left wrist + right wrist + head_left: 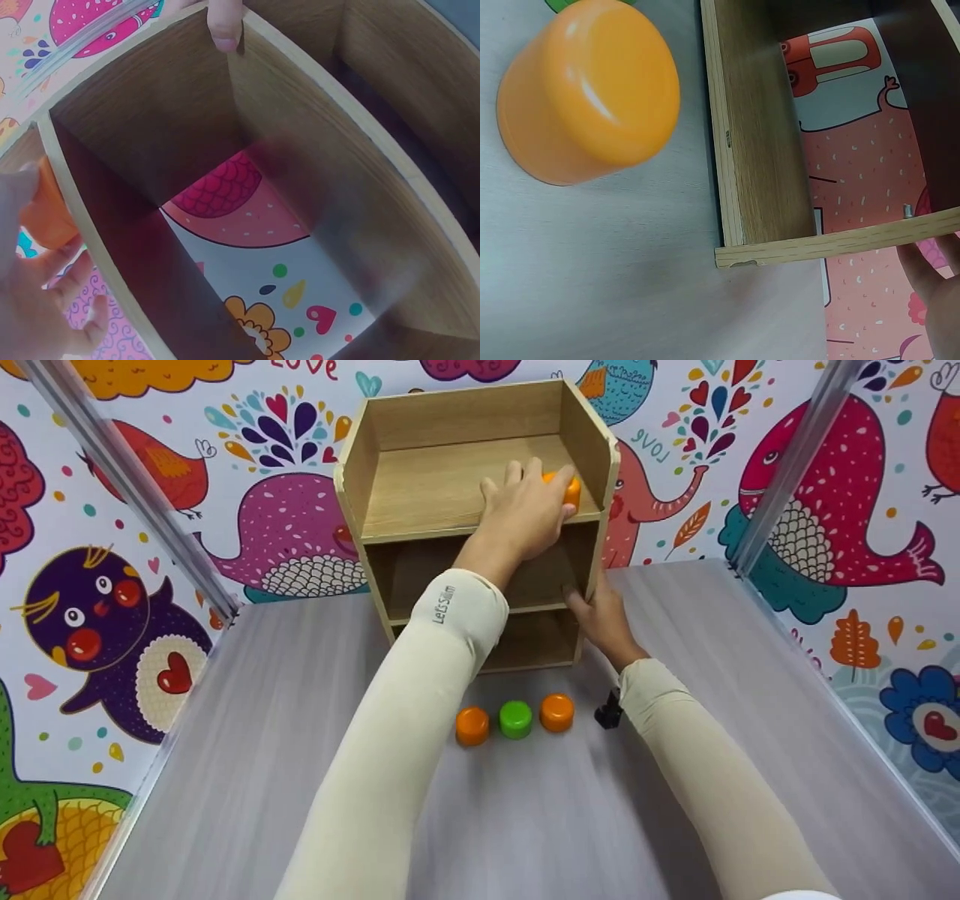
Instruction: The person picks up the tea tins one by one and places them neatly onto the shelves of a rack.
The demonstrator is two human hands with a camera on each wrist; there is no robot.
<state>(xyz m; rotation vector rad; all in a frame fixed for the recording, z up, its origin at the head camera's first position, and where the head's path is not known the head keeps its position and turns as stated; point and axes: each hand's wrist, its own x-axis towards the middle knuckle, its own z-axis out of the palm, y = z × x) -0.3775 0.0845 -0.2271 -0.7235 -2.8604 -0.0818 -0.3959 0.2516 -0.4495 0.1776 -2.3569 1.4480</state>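
My left hand point(527, 506) holds an orange rounded cylinder point(571, 489) at the right end of the top compartment of a small wooden shelf point(457, 472). In the left wrist view, the fingers and thumb lie around this orange cylinder point(49, 210). Lower down, my right hand point(606, 619) grips the shelf's right side panel. Its thumb point(224, 26) lies on the front edge, and the other fingers point(919, 270) are at the panel's outer side. The middle and lower compartments hold no visible objects.
In front of the shelf, an orange cylinder point(472, 726), a green cylinder point(515, 719) and another orange cylinder point(556, 712) stand in a row on the grey table point(300, 780). A small black object point(609, 710) is beside the right wrist. Patterned walls point(292, 540) enclose the table.
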